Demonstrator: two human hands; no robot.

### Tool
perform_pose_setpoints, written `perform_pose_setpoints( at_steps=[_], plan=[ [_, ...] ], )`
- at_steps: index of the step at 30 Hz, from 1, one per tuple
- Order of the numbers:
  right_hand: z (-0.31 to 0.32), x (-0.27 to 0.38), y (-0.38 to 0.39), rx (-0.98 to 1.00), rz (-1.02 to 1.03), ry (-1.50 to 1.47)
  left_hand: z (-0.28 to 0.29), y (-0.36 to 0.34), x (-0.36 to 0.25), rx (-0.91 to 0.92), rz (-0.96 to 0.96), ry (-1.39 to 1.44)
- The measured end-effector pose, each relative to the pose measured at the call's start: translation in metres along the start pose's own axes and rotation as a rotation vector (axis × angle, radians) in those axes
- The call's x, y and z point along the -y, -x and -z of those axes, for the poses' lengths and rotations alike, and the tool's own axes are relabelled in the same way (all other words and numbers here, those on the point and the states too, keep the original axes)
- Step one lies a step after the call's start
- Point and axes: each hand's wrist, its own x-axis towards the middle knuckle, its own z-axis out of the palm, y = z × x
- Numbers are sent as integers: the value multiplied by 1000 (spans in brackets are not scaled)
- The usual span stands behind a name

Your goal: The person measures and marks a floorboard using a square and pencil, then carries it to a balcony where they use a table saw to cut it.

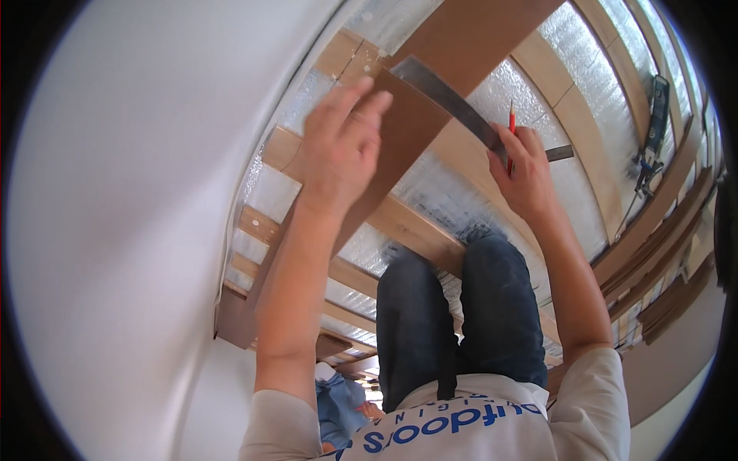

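Note:
My right hand [524,170] is closed around a metal square [453,104] and a red pencil [512,119], its tip pointing away from me. The square's long blade reaches left across the end of a brown plank [411,115]; its short dark arm shows right of my fingers. My left hand [344,142], slightly blurred, is over the left edge of this plank, fingers stretched and apart, holding nothing. Whether it touches the plank I cannot tell. Another brown plank [484,34] runs beyond the blade toward the upper right.
Pale wooden battens [569,115] cross the silver foil floor [507,92]. A white wall [138,192] rises at left. A caulking gun [656,127] lies at right, near stacked brown planks [653,246]. Another person in blue [338,403] is low behind my left arm.

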Motion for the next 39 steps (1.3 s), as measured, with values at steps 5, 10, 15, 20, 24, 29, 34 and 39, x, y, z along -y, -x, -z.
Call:
perform_pose_setpoints(
  at_steps=[5,10,15,20,24,29,34,39],
  plan=[
    [-20,3,25,65,-65,8,-24,26,-29,93,-195,-141],
    [-32,-5,13,71,-33,82,-51,33,-19,194,-121,-169],
    [-32,-12,10,61,9,92,-68,41,-11,227,-112,-153],
    [-35,-16,16,62,15,55,-71,44,-9,181,-99,-109],
    [-39,-18,19,46,22,55,-72,43,-8,152,-118,-115],
    [-39,-19,15,37,25,53,-74,42,-8,151,-96,-123],
    [-39,-22,14,48,13,39,-75,44,-6,162,-102,-161],
    [-39,-24,15,38,53,40,-76,43,-6,160,-115,-190]
  ],
)
